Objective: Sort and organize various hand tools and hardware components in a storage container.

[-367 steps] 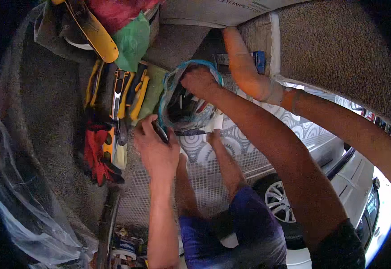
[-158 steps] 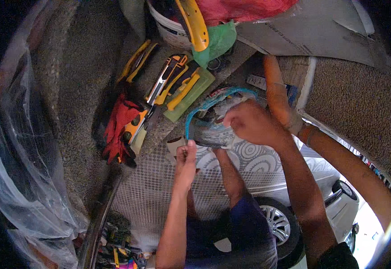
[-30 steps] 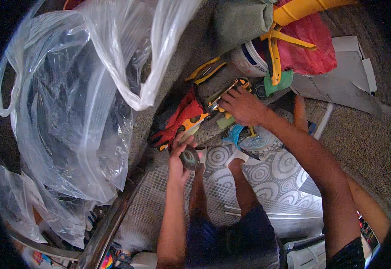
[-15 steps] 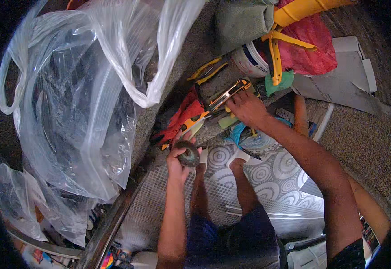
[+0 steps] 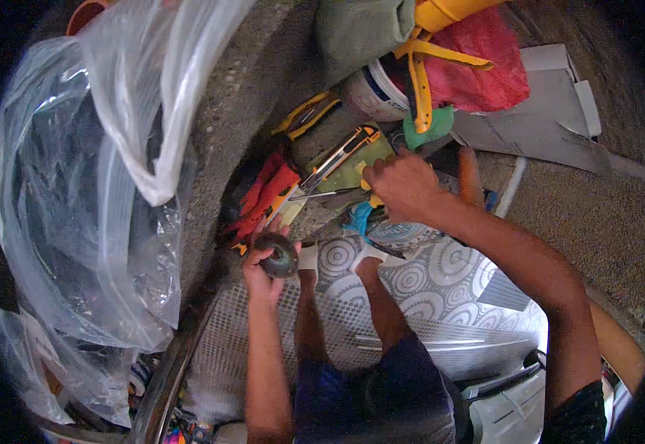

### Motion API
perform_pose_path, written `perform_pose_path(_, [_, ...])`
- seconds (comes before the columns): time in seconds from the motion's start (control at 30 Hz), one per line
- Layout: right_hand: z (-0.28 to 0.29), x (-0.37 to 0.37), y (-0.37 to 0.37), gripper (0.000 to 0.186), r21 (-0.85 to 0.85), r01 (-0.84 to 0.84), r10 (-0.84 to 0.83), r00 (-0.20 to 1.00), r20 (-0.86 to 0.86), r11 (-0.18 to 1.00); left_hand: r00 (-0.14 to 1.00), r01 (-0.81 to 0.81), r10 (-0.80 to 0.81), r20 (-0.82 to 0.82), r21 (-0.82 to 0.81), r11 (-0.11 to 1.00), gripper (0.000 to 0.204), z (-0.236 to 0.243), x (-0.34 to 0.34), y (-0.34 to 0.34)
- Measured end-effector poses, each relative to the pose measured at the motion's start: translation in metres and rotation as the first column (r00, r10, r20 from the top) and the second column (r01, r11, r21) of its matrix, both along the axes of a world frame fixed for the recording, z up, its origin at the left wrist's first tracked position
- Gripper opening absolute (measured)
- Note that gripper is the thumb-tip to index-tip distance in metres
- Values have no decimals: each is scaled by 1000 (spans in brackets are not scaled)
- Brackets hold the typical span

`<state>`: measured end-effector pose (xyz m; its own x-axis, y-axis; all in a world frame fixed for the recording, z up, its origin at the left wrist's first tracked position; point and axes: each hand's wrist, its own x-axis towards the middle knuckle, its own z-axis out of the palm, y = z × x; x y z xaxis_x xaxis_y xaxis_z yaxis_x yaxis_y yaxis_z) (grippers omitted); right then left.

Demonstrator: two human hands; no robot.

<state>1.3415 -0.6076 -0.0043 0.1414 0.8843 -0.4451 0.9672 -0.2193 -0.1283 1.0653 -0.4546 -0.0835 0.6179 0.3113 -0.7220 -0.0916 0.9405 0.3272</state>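
Note:
My left hand point(image 5: 262, 268) is closed round the rim of a dark disc point(image 5: 279, 256) with a small hole at its centre. Fingers curled, my right hand point(image 5: 405, 185) is over the pile of tools, with yellow bits showing at its fingertips; what it grips is mostly hidden. A thin metal rod point(image 5: 326, 194) runs left from near those fingers. Just beyond lies an orange and black utility knife point(image 5: 341, 157) on a greenish sheet point(image 5: 352, 175). Red gloves point(image 5: 267, 194) lie above my left hand, and yellow-handled pliers point(image 5: 306, 117) lie farther off.
Large clear plastic bags point(image 5: 78, 192) fill the left side. A white bucket point(image 5: 376, 90), a red bag point(image 5: 478, 63) and flattened cardboard point(image 5: 533, 111) stand or lie at the back right. Blue strapping point(image 5: 358, 220) lies above a patterned mat point(image 5: 433, 266) near my feet.
The view has shifted, so most things sit farther left. My right hand has drawn slightly back from the utility knife, and more of the greenish sheet shows. My left hand keeps the disc.

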Motion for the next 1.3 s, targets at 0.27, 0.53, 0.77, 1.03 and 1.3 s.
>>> perform_pose_path(0.27, [104, 16, -24, 51, -413, 249, -336, 930, -151, 876, 938, 298, -262, -228, 141, 944, 36, -9, -13, -23])
perform_pose_path(0.53, [120, 9, -67, 48, -695, 383, -595, 800, -81, 609, 574, 794, -616, -540, 184, 579, 36, -11, 34, -131])
perform_pose_path(0.77, [32, 4, -68, 53, -791, 325, -562, 827, -29, 519, 437, 896, -714, -547, 195, 399, 52, -70, 37, -163])
perform_pose_path(1.03, [-101, -4, -48, 40, -1000, -32, -933, 359, -13, 1, 437, 855, -645, -627, 66, 515, 46, -65, 27, -159])
perform_pose_path(1.3, [-161, -15, -70, 34, -986, 82, -924, 367, -106, 146, 474, 841, -754, -454, -21, 541, 19, -21, 52, -146])
